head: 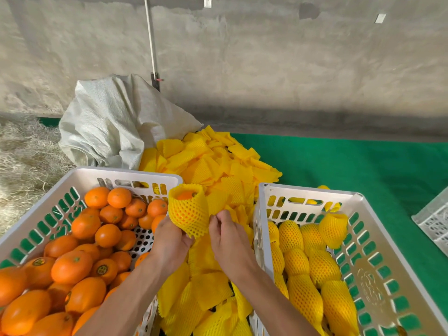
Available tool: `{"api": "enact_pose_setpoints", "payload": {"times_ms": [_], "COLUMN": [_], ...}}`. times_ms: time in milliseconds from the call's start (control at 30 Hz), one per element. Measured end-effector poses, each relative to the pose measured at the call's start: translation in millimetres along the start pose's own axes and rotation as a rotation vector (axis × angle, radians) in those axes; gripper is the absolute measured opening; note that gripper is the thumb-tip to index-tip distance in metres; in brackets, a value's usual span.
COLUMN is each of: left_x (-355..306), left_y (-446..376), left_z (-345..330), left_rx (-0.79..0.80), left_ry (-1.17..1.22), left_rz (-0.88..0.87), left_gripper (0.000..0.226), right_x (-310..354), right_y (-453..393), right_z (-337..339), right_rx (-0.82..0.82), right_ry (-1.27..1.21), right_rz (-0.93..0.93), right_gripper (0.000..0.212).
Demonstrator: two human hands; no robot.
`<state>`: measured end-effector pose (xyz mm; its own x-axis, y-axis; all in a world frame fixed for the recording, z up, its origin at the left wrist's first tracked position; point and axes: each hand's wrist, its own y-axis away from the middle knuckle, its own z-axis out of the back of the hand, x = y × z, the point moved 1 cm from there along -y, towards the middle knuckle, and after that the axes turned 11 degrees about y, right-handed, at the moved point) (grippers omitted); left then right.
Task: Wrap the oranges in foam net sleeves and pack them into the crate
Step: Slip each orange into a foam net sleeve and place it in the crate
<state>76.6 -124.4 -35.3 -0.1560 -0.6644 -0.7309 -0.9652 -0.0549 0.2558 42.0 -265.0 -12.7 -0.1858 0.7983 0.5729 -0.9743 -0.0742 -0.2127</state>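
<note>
An orange sits inside a yellow foam net sleeve, held up between the two crates. My left hand grips the sleeve's lower left side. My right hand pinches its lower right edge. The orange shows through the sleeve's open top. A white crate on the left holds several bare oranges. On the right, another white crate holds several sleeved oranges.
A heap of loose yellow sleeves runs between the crates from the back down to the near edge. A white woven sack lies behind the left crate. Green matting covers the ground; another white crate sits at far right.
</note>
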Motion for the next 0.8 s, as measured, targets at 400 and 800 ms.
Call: {"api": "enact_pose_setpoints", "payload": {"times_ms": [400, 800], "left_x": [5, 17], "left_y": [9, 25], "left_z": [-11, -17], "left_rx": [0.032, 0.45], "left_ry": [-0.206, -0.651], "left_rz": [-0.009, -0.269], "left_gripper": [0.037, 0.032], "right_x": [-11, -101], "right_y": [0, 7], "right_z": [20, 120], "right_rx": [-0.074, -0.41], "right_ry": [-0.03, 0.26], "right_rz": [0.055, -0.205], "right_gripper": [0.073, 0.086]}}
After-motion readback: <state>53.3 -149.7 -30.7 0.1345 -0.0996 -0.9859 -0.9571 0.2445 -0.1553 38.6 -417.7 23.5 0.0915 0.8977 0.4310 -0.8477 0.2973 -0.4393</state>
